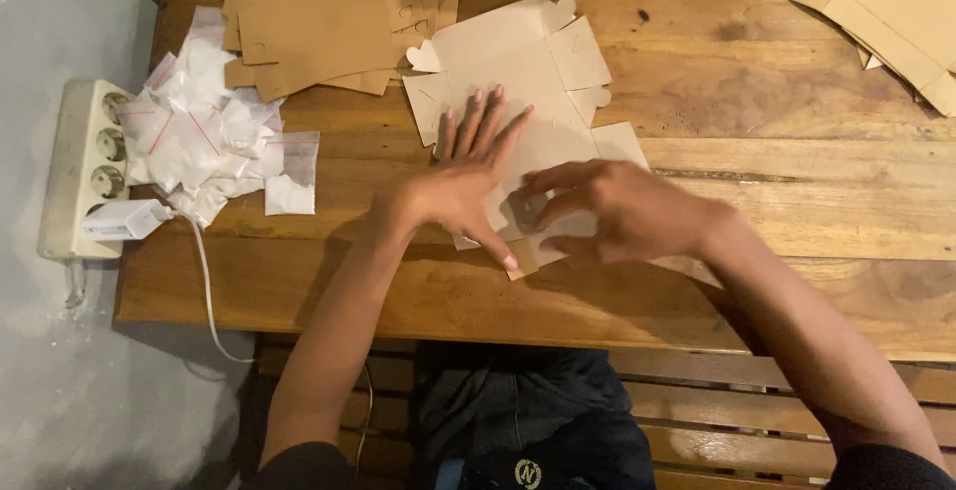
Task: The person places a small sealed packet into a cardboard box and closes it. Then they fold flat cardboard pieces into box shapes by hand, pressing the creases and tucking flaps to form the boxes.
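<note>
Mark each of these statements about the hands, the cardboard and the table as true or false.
1. The left hand lies flat, fingers spread, on the pale box blank. True.
2. The right hand holds a pair of scissors. False: it holds no tool; its fingers rest on the near part of the blank.
3. A pile of small clear bags lies at the left end of the wooden table. True.
4. The box blank is already folded into a closed box. False: it lies spread flat on the table.
5. The stack of brown cardboard sheets lies beyond the bags, at the table's far edge. True.
</note>
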